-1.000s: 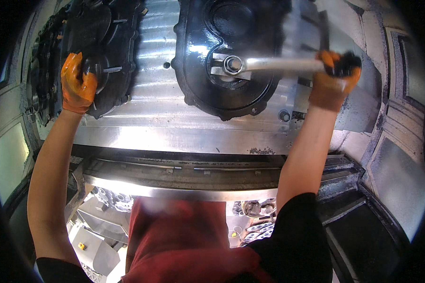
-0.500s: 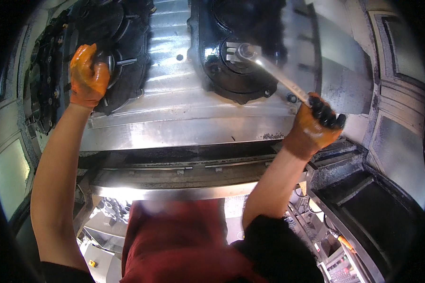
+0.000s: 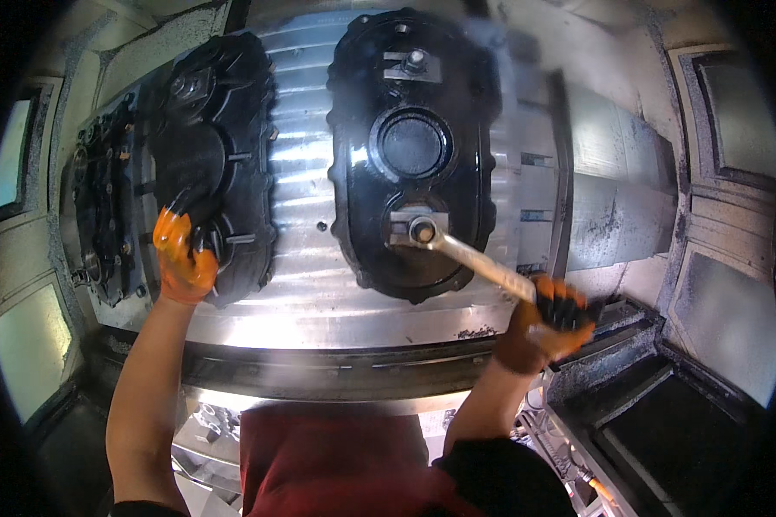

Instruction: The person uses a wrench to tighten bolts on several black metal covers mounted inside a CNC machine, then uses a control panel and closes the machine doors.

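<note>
My right hand (image 3: 547, 323), in an orange and black glove, is closed round the handle of a metal wrench (image 3: 483, 266). The wrench's ring end sits over a nut (image 3: 422, 231) on a clamp plate at the near end of a black oval cover (image 3: 471, 151). My left hand (image 3: 184, 257), gloved alike, lies against the near part of another black cover (image 3: 254, 164) at the left. Its thumb stands apart from the fingers; the dark fingertips blend into the cover, so their exact contact is hard to see.
Both covers lie on a ribbed metal fixture (image 3: 297, 185). A second clamp bolt (image 3: 416, 60) stands at the right cover's far end. Further left is a narrower black part (image 3: 103, 207). A metal rail (image 3: 319, 405) crosses in front of me; enclosure walls with windows (image 3: 741, 95) rise at both sides.
The view has shifted, so the covers appear lower and their far ends show. The wrench handle lies at a flatter angle, still in my right hand. My left hand remains at the left cover.
</note>
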Tool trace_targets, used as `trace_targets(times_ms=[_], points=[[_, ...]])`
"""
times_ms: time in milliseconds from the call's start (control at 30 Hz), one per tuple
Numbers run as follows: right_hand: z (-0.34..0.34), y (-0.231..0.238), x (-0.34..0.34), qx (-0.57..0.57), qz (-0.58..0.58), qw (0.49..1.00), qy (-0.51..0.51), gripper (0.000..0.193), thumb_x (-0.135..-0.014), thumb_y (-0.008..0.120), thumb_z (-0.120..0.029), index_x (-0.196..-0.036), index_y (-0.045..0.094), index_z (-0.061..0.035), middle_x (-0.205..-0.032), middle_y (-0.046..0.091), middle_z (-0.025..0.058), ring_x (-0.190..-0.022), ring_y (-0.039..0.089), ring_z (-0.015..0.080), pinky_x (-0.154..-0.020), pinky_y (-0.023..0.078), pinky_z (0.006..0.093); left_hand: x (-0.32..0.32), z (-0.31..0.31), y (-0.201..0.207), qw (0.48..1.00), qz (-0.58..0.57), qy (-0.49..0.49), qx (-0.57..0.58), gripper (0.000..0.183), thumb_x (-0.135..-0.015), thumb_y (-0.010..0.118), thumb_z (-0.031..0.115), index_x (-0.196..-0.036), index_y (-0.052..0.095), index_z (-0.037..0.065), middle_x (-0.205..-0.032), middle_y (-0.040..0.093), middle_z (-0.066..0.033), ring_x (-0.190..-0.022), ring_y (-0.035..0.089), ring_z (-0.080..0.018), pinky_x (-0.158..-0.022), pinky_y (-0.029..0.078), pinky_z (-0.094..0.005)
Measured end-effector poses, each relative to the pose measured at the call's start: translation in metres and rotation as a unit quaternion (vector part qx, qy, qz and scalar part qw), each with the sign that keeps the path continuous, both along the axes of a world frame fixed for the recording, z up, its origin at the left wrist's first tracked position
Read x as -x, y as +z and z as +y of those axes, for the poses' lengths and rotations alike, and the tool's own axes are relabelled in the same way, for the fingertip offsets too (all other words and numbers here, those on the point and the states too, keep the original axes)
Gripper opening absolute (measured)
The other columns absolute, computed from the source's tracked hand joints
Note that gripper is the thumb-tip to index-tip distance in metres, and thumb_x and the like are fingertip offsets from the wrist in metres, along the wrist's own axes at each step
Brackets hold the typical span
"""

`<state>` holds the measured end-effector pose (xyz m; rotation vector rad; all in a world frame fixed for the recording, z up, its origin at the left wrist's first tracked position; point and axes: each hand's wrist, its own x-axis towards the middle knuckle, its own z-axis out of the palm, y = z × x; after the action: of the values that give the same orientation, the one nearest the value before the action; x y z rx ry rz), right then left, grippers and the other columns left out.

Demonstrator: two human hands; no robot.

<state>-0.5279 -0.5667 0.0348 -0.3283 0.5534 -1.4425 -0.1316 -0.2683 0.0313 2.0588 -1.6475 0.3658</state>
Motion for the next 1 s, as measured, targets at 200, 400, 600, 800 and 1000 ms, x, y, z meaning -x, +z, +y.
trace_targets(times_ms=[200, 400, 600, 800, 1000], points=[[-0.095, 0.044, -0.044, 0.059, 0.005, 0.998, -0.005, 0.021, -0.092, 0.057, -0.03, -0.083, 0.057, -0.0107, -0.077, 0.056, 0.0014, -0.068, 0.053, 0.0152, -0.065, 0.043, 0.0311, 0.0, -0.01, 0.005, 0.999, -0.011, 0.012, -0.04, 0.047, -0.082, 0.054, 0.001, -0.128, 0.047, -0.004, -0.128, 0.055, -0.023, -0.117, 0.054, -0.0414, -0.104, 0.039, -0.0488], [-0.199, 0.014, -0.185, -0.006, 0.031, 0.996, 0.08, 0.045, -0.087, 0.058, -0.049, -0.059, 0.043, -0.0183, -0.048, 0.038, -0.0003, -0.044, 0.043, 0.017, -0.044, 0.036, 0.0347, -0.001, -0.012, 0.008, 0.998, 0.06, 0.017, -0.02, 0.041, -0.084, 0.054, 0.006, -0.124, 0.054, -0.003, -0.12, 0.06, -0.0226, -0.111, 0.058, -0.041, -0.101, 0.043, -0.0457], [-0.201, 0.015, -0.21, 0.044, 0.043, 0.983, 0.171, 0.052, -0.092, 0.05, -0.043, -0.047, 0.037, -0.0208, -0.045, 0.036, -0.0037, -0.046, 0.039, 0.0131, -0.051, 0.037, 0.0323, 0.0, -0.009, 0.006, 0.995, 0.066, 0.055, -0.053, 0.041, -0.087, 0.053, 0.013, -0.124, 0.054, -0.004, -0.12, 0.06, -0.0232, -0.11, 0.058, -0.04, -0.1, 0.043, -0.0457], [-0.245, -0.005, -0.199, 0.004, -0.026, 0.985, 0.171, 0.044, -0.087, 0.054, -0.048, -0.058, 0.041, -0.0175, -0.055, 0.04, -0.001, -0.056, 0.043, 0.0185, -0.055, 0.036, 0.0366, 0.0, -0.014, 0.008, 0.996, 0.076, 0.03, -0.019, 0.035, -0.08, 0.046, 0.001, -0.115, 0.052, -0.002, -0.116, 0.061, -0.022, -0.105, 0.06, -0.0416, -0.099, 0.044, -0.0489], [-0.256, -0.017, -0.234, 0.049, 0.078, 0.979, 0.183, 0.04, -0.093, 0.041, -0.049, -0.072, 0.04, -0.0155, -0.064, 0.04, 0.0044, -0.057, 0.043, 0.0214, -0.052, 0.04, 0.0385, 0.005, -0.008, 0.006, 0.998, 0.008, 0.061, -0.032, 0.036, -0.082, 0.045, 0.001, -0.116, 0.053, -0.002, -0.117, 0.061, -0.0223, -0.105, 0.06, -0.0426, -0.099, 0.045, -0.0462]])
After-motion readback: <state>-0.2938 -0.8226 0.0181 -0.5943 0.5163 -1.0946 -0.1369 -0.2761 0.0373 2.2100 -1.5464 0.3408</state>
